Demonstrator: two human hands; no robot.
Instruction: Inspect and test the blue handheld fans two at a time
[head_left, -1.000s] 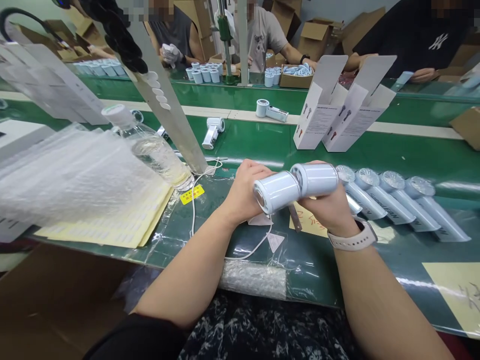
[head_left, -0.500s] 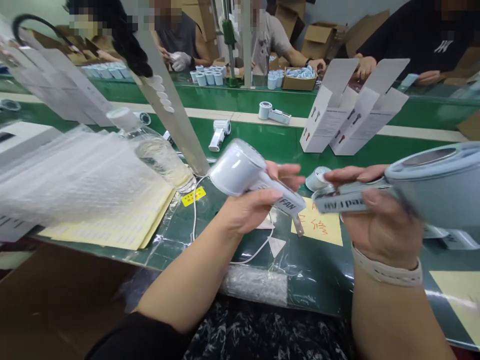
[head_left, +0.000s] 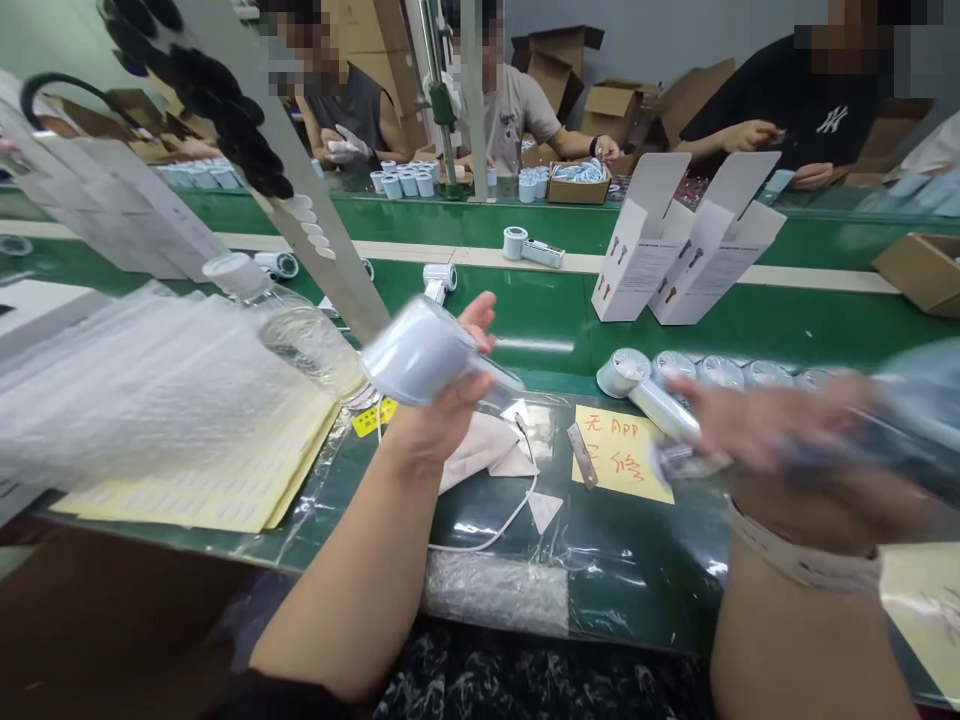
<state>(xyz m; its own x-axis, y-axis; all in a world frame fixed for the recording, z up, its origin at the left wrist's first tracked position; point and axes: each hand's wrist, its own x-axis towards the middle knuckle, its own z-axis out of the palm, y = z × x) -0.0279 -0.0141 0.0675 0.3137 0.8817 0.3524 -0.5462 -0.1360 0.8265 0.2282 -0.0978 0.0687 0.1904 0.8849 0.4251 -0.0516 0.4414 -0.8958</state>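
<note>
Over the bench [head_left: 637,575], left: I hold the left fan [head_left: 420,350] in my left hand [head_left: 439,415], fingers loosely curled at its handle, its drum tipped near the post [head_left: 349,275].
Over the bench, right: I hold the right fan [head_left: 926,400] in my right hand [head_left: 765,430]; both blurred, so I cannot tell how tightly the fingers close.
Fan row [head_left: 721,373]: lying on the bench just beyond my right hand, partly hidden by it.
Card [head_left: 634,475]: yellow, red writing, between my hands; metal strip [head_left: 581,455] across its left edge.
Boxes [head_left: 637,245]: two, white, upright, flaps raised, behind the fan row.
Bottle [head_left: 300,335]: clear, white-capped, beside bubble pouches [head_left: 135,370].
Cable [head_left: 474,548]: white, curved on the bench.
</note>
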